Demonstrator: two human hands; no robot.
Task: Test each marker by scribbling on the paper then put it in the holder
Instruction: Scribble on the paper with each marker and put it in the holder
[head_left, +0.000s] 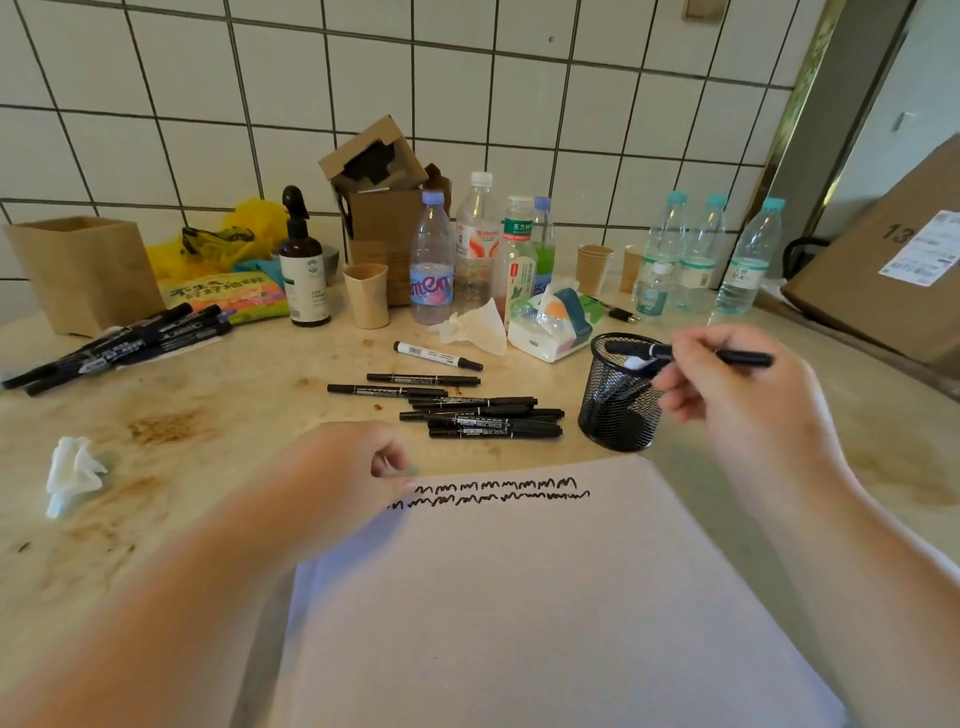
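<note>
Head view: the right hand (727, 384) pinches a black marker (743, 357) level over the mesh holder (618, 410), right of centre. Left hand (358, 467), fingers curled, presses the paper (519, 597). This looks like the put-away step; next, tip it upright and drop it in.

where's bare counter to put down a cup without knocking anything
Bare counter lies between the left marker pile, the crumpled tissue and the middle markers. More room lies right of the paper, near the cardboard box. It is crowded along the wall, around the bottles and mesh holder.
</note>
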